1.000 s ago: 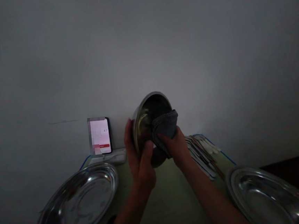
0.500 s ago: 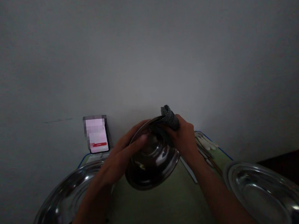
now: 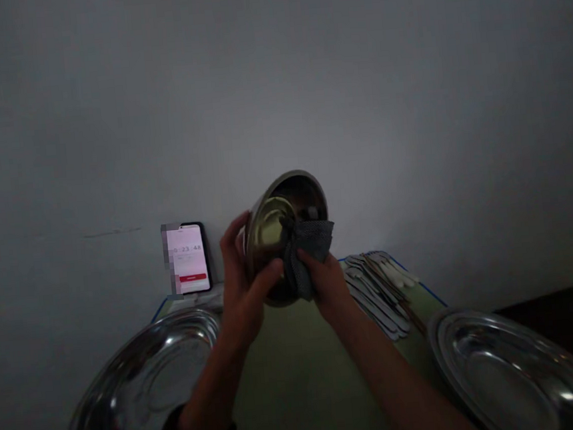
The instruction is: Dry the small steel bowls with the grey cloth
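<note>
A shiny metal bowl (image 3: 268,233) is held up in the air, tilted on its side with its inside towards me. My left hand (image 3: 244,279) grips its left rim, thumb over the inside and fingers behind. A dark grey patterned cloth (image 3: 313,239) is bunched in my right hand (image 3: 325,278). That cloth lies against the lower right part of the bowl and covers some of its inside. The fingers under the cloth are partly hidden.
On the green table (image 3: 292,388), a large metal basin (image 3: 145,381) stands left and another metal basin (image 3: 505,370) right. Several pieces of cutlery (image 3: 378,294) lie at the back right. A lit phone (image 3: 190,257) leans against the grey wall (image 3: 276,95).
Both hands have turned the bowl more upright and raised it, so its inside faces me. The cloth has moved from the far rim to the lower right side. More of the cutlery shows.
</note>
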`<action>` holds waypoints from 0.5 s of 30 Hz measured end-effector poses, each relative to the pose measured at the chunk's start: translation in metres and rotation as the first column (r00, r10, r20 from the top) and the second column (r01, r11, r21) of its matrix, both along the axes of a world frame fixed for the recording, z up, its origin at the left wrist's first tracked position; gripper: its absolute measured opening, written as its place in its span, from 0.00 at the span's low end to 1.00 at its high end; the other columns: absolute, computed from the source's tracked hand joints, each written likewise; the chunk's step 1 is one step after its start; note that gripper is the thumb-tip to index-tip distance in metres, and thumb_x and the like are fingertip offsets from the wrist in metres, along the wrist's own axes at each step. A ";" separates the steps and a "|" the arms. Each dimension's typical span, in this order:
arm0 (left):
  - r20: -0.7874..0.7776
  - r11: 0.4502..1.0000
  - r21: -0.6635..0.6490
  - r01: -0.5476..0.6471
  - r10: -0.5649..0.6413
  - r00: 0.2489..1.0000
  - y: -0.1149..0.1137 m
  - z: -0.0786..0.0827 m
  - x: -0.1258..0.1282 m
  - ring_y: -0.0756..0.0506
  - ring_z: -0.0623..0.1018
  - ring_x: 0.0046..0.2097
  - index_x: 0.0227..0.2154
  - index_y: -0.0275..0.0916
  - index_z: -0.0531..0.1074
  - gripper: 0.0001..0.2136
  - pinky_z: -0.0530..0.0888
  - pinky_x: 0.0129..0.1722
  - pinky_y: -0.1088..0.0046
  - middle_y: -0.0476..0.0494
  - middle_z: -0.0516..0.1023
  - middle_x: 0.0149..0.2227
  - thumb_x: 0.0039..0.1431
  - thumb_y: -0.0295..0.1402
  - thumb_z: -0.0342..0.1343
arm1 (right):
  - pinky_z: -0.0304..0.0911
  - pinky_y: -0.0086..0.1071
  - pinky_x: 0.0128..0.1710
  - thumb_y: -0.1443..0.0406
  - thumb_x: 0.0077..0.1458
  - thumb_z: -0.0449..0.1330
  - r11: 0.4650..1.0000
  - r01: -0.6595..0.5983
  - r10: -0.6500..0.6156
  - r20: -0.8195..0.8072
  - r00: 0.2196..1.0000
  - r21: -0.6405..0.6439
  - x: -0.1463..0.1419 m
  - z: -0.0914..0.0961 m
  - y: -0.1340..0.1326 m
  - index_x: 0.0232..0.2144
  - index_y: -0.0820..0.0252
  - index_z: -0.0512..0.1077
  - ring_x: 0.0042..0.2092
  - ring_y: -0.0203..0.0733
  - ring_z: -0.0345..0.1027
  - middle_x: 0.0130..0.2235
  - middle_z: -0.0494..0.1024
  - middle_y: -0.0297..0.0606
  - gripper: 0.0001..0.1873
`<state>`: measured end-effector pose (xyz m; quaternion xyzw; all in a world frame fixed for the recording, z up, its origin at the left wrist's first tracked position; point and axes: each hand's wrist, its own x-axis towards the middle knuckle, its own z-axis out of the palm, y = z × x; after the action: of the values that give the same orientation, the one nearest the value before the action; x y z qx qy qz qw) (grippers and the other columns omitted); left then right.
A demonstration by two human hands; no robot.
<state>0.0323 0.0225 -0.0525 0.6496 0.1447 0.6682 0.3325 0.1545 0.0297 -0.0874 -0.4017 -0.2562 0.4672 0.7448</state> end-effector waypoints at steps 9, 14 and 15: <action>-0.211 0.893 -0.435 0.115 -0.225 0.951 -0.029 0.058 -0.053 0.36 0.74 0.56 0.51 0.52 0.73 0.22 0.74 0.53 0.61 0.51 0.78 0.51 0.51 0.39 0.63 | 0.67 0.37 0.39 0.62 0.46 0.64 0.970 0.010 -0.168 0.643 0.748 0.241 0.032 0.029 -0.013 0.35 0.61 0.75 0.38 0.44 0.73 0.36 0.81 0.40 0.12; -0.248 0.906 -0.408 0.111 -0.228 0.942 -0.023 0.053 -0.061 0.36 0.75 0.55 0.49 0.49 0.75 0.18 0.70 0.57 0.57 0.50 0.81 0.47 0.55 0.40 0.60 | 0.63 0.33 0.32 0.66 0.46 0.61 0.935 0.065 -0.336 0.807 0.487 0.350 0.032 0.045 -0.026 0.36 0.61 0.72 0.32 0.41 0.69 0.32 0.79 0.37 0.11; -0.243 0.903 -0.413 0.115 -0.231 0.942 -0.022 0.053 -0.060 0.36 0.76 0.54 0.49 0.49 0.76 0.18 0.70 0.57 0.56 0.49 0.81 0.47 0.55 0.40 0.60 | 0.63 0.32 0.32 0.65 0.46 0.63 0.929 0.106 -0.362 0.812 0.458 0.355 0.031 0.046 -0.027 0.36 0.61 0.72 0.32 0.41 0.69 0.32 0.78 0.37 0.13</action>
<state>-0.0282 0.0002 0.0006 0.6696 0.2636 0.4920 0.4901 0.1859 0.0029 -0.0418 -0.5139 -0.5942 0.0569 0.6161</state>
